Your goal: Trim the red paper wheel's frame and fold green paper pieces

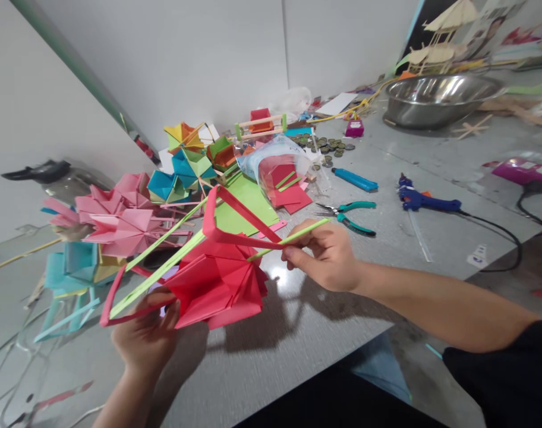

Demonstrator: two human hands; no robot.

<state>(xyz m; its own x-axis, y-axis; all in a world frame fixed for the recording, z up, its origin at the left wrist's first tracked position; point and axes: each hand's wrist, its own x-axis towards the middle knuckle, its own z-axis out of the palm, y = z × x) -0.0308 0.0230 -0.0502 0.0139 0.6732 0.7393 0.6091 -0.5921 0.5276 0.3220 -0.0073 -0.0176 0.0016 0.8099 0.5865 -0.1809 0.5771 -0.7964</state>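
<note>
A red folded-paper model (pixel 220 279) is held up above the table between my two hands. Pleated red paper fans out at its middle, and a frame of red strips (pixel 235 238) with long light-green sticks (pixel 164 267) juts out to the left. My left hand (pixel 148 333) is closed around the lower left of the red frame, beside the folded paper. With thumb and fingers pinched, my right hand (pixel 327 255) grips the frame's right end, where a light-green stick (pixel 313 229) crosses the red strip. The exact contact under the right fingers is hidden.
Pink paper models (pixel 128 220) and blue-green ones (pixel 188 169) crowd the left. Beyond my right hand lie pliers (pixel 353 217), a blue cutter (pixel 355 179) and a corded blue glue gun (pixel 427 199). A metal bowl (pixel 431 110) stands at the back right, coins (pixel 328 145) nearer the middle.
</note>
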